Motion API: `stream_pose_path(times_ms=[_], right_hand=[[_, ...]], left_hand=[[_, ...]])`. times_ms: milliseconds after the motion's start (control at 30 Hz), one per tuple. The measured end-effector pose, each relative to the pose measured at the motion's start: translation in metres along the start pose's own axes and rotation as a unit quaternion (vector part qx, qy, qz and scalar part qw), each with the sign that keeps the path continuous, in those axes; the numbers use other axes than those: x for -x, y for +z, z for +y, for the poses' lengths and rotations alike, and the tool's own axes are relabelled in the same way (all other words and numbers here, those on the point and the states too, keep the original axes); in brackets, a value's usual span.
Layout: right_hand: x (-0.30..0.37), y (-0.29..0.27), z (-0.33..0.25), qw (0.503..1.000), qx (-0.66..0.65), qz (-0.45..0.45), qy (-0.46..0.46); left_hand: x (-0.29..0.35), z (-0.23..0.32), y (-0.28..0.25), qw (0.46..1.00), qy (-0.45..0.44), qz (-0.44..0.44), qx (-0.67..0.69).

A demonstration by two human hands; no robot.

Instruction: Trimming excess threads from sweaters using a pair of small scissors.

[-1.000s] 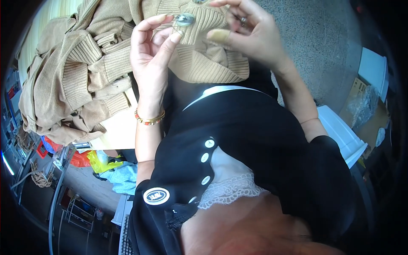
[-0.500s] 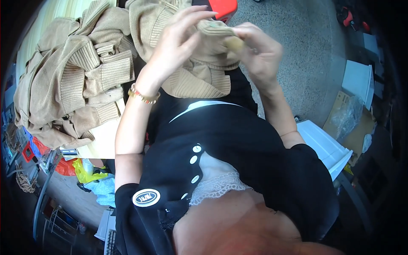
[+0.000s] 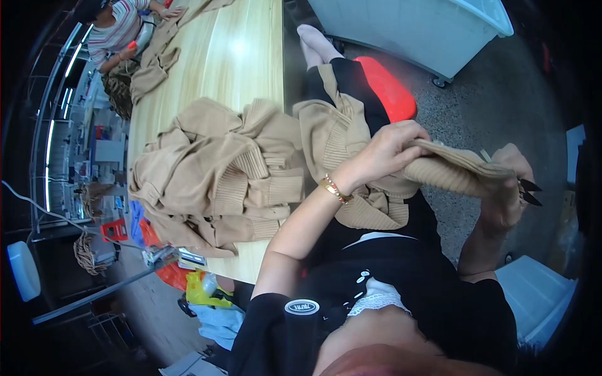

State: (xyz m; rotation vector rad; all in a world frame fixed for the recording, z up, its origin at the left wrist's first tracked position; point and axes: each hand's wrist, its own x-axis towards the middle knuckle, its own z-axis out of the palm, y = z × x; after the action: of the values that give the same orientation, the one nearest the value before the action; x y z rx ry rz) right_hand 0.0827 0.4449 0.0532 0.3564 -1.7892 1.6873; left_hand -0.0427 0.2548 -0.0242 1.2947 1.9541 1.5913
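Observation:
A tan knitted sweater [image 3: 335, 128] lies across my lap, and its ribbed edge [image 3: 448, 172] is stretched between my two hands. My left hand [image 3: 389, 153], with a bracelet at the wrist, is closed on the near end of that edge. At the other end, my right hand [image 3: 505, 188] grips the ribbing with its fingers curled in. Dark pointed blades of thread snips [image 3: 530, 192] stick out from the right hand, pointing away from the knit; their handles are hidden in the palm.
More tan sweaters [image 3: 213, 163] lie heaped on the pale wooden table [image 3: 251, 56] at my left. Across it, another person's hand [image 3: 170, 12] rests on tan knitwear. A red stool [image 3: 385, 91] and a large wheeled bin [image 3: 414, 28] stand ahead; a white bin [image 3: 533, 301] is at right.
The view has swung, bringing in more of the table and another person. My hands have moved apart, drawing the ribbed edge out between them, and the snips' blades now show.

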Motion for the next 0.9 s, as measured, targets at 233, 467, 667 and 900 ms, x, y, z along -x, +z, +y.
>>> stream_pose_path(times_ms=[233, 467, 667, 900], right_hand=[[0.011, -0.045, -0.017, 0.978, -0.203, -0.023, -0.028], [0.017, -0.096, -0.037, 0.970, -0.227, 0.035, -0.080], [-0.011, -0.090, -0.007, 0.849, -0.160, 0.503, 0.031], [0.022, -0.061, 0.100, 0.908, -0.302, -0.042, 0.287]], left_hand=[[-0.023, 0.003, 0.019, 0.999, -0.002, -0.037, 0.026], [-0.005, -0.024, -0.015, 0.998, -0.018, 0.052, -0.040], [0.033, 0.115, -0.094, 0.984, -0.067, 0.156, 0.050], [0.135, 0.125, -0.098, 0.954, -0.280, -0.067, 0.078]])
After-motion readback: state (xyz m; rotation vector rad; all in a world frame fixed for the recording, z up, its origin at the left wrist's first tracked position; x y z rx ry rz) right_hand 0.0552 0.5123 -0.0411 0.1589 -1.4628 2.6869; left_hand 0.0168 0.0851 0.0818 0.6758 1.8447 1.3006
